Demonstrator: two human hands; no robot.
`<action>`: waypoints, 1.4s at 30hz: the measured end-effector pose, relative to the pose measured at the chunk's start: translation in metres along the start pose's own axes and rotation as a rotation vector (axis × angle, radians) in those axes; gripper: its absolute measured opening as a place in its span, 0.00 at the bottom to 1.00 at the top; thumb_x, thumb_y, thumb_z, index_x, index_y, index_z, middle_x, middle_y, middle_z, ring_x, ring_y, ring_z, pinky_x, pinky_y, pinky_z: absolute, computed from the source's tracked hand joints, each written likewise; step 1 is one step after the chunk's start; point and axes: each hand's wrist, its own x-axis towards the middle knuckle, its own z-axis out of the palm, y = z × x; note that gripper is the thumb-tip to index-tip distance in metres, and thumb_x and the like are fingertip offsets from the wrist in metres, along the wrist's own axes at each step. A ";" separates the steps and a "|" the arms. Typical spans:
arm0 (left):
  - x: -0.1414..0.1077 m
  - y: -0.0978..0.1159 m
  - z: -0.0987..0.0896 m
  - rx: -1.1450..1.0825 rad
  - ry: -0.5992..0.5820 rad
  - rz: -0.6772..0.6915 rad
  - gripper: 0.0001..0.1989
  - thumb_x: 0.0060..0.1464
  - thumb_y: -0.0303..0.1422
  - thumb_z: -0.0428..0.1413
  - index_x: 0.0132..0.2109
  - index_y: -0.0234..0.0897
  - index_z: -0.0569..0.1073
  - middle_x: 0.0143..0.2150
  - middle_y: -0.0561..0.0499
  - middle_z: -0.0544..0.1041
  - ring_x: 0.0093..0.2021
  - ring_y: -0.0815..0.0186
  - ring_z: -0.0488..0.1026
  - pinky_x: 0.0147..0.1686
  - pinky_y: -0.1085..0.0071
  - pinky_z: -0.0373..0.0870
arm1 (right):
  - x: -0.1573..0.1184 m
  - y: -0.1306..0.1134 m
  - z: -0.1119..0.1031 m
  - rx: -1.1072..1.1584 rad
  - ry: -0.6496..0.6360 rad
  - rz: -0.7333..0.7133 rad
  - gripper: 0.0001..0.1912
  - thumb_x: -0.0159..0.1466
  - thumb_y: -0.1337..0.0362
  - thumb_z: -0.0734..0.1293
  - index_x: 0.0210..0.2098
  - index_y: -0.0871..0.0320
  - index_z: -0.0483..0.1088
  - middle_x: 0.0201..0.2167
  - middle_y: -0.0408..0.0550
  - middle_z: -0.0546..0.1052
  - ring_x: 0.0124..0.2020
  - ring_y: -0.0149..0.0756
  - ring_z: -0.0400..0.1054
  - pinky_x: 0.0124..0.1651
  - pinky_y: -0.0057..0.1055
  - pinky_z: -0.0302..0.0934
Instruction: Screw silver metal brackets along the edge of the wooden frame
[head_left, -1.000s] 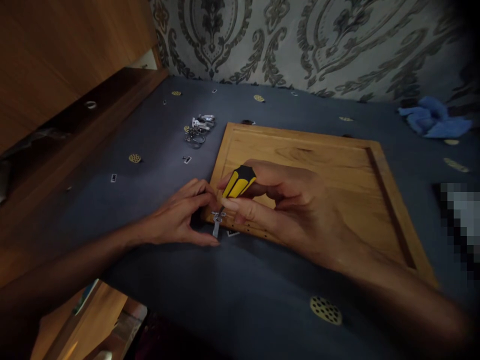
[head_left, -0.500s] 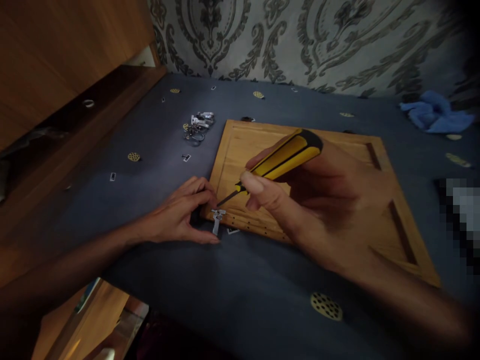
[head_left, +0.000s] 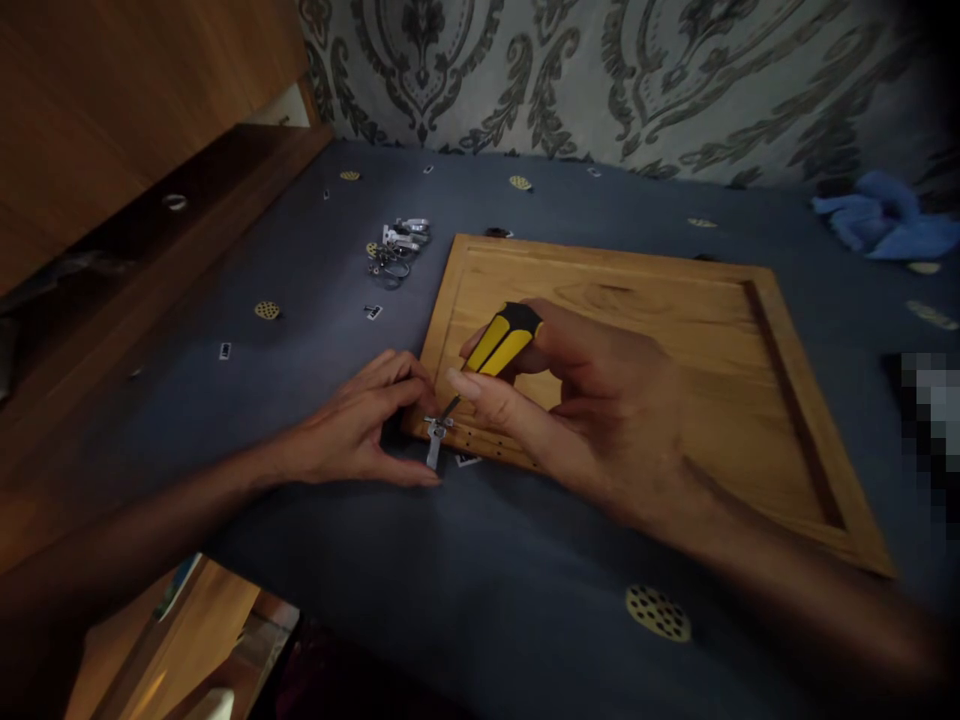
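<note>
A metal cabinet hinge (head_left: 435,445) sits at the near left corner of a framed wooden cabinet door (head_left: 600,290), its arm sticking out past the door's edge. My left hand (head_left: 367,425) is curled around that corner, fingertips at the hinge's upper end and thumb by the end of its arm. My right hand (head_left: 600,410) grips a yellow and black screwdriver (head_left: 501,340) by its handle. Tilted down to the left, its dark shaft reaches the hinge plate; the tip is too small to see whether it sits in a screw. Small dark holes dot the door's near edge.
Several metal hinges (head_left: 401,245) lie in a pile behind the door's left side. A blue cloth (head_left: 885,218) rests at the far right of the patterned blue-grey surface (head_left: 480,590). Wooden furniture (head_left: 150,110) stands along the left, and a papered wall (head_left: 480,80) rises behind.
My right hand has moved left and down with the screwdriver, which now stands steeper with its tip at the hinge. My left hand has stayed in place.
</note>
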 end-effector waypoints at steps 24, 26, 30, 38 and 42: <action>0.002 0.004 0.001 -0.019 0.016 -0.027 0.25 0.60 0.57 0.68 0.45 0.40 0.76 0.50 0.47 0.76 0.52 0.52 0.72 0.53 0.58 0.71 | 0.010 0.001 -0.011 0.167 -0.205 -0.018 0.14 0.73 0.55 0.74 0.33 0.54 0.73 0.30 0.40 0.78 0.31 0.31 0.74 0.34 0.29 0.68; 0.002 0.004 0.000 -0.010 0.015 -0.029 0.25 0.61 0.58 0.66 0.43 0.39 0.76 0.48 0.47 0.75 0.49 0.53 0.71 0.51 0.58 0.71 | 0.007 0.000 -0.008 0.037 -0.150 -0.061 0.17 0.73 0.53 0.73 0.32 0.53 0.71 0.28 0.40 0.77 0.28 0.31 0.72 0.31 0.30 0.66; 0.002 0.004 0.000 -0.002 -0.016 -0.039 0.27 0.61 0.59 0.65 0.47 0.39 0.77 0.48 0.46 0.75 0.49 0.53 0.71 0.51 0.58 0.70 | 0.002 -0.003 -0.003 -0.106 -0.090 -0.113 0.18 0.75 0.54 0.72 0.31 0.52 0.65 0.26 0.39 0.74 0.25 0.30 0.70 0.29 0.30 0.64; 0.002 0.001 0.001 0.018 0.015 -0.012 0.29 0.60 0.61 0.65 0.49 0.40 0.77 0.48 0.47 0.75 0.49 0.54 0.71 0.51 0.58 0.71 | 0.002 -0.006 0.004 -0.065 -0.009 -0.120 0.21 0.72 0.60 0.75 0.29 0.53 0.61 0.25 0.35 0.72 0.24 0.24 0.68 0.29 0.23 0.65; 0.001 0.000 0.001 0.009 0.020 -0.003 0.29 0.61 0.61 0.64 0.48 0.38 0.76 0.49 0.46 0.75 0.49 0.54 0.71 0.50 0.59 0.71 | 0.002 -0.009 0.005 0.000 0.119 -0.066 0.16 0.72 0.60 0.74 0.31 0.53 0.66 0.26 0.36 0.73 0.26 0.27 0.71 0.28 0.25 0.68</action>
